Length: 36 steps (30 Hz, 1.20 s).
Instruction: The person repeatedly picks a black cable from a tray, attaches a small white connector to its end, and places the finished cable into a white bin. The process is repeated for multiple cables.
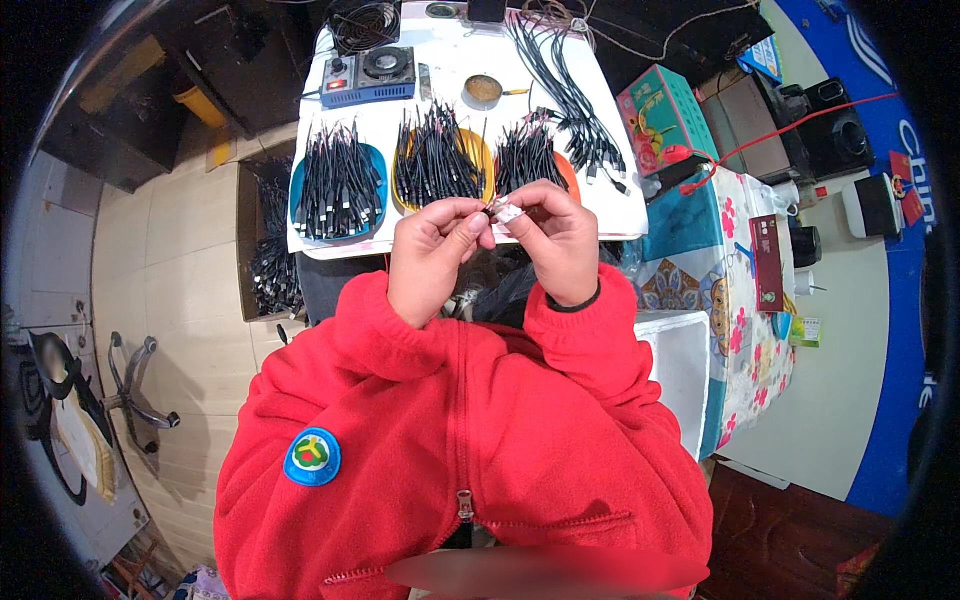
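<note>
My two hands meet in front of my chest, at the near edge of the white table. My left hand [430, 260] is closed in a pinch, and thin wire ends seem to show at its fingertips, too small to make out. Between thumb and forefinger, my right hand [562, 248] grips a small whitish piece [508, 213]. The fingertips of both hands almost touch. Just beyond them are three trays of short black cables: a blue tray [297, 190] on the left, a yellow tray [484, 150] in the middle and an orange tray [571, 176] on the right.
A blue box-shaped device [368, 92] with a knob and a small metal pan [482, 92] stand farther back. Long black cables [575, 100] lie at the far right. More cables fill a carton [247, 240] left of the table. A patterned box [665, 120] stands to the right.
</note>
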Each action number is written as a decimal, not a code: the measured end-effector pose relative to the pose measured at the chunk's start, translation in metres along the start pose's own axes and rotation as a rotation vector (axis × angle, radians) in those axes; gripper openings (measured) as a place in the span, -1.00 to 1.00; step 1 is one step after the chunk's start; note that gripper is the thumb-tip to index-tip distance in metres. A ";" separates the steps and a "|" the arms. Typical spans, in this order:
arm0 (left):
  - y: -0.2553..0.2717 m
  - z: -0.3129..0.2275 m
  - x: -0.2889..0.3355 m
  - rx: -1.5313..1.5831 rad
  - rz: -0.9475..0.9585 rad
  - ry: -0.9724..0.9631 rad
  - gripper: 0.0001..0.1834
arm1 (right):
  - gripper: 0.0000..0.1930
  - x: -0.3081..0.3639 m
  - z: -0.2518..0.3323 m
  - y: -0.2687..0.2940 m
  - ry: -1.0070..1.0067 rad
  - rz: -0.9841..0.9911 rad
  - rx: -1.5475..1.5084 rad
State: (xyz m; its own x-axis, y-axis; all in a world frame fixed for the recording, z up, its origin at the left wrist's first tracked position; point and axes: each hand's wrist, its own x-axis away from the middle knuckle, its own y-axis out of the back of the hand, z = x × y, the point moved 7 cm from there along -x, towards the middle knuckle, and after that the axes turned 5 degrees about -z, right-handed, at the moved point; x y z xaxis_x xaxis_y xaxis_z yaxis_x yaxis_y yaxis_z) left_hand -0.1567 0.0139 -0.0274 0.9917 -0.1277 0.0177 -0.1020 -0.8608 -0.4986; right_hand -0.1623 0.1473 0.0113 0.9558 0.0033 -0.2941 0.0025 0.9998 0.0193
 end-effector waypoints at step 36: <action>0.006 0.023 -0.008 -0.105 0.154 0.189 -0.86 | -0.82 -0.158 -0.139 0.182 -0.107 -0.151 1.436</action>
State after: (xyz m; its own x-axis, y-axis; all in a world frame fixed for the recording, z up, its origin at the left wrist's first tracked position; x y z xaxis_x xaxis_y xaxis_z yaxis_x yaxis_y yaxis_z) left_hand -0.1637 0.0213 -0.0503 0.9323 -0.3429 0.1152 -0.2684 -0.8692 -0.4152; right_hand -0.3539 0.3311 -0.0713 0.9365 -0.1643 -0.3098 0.3292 0.1083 0.9380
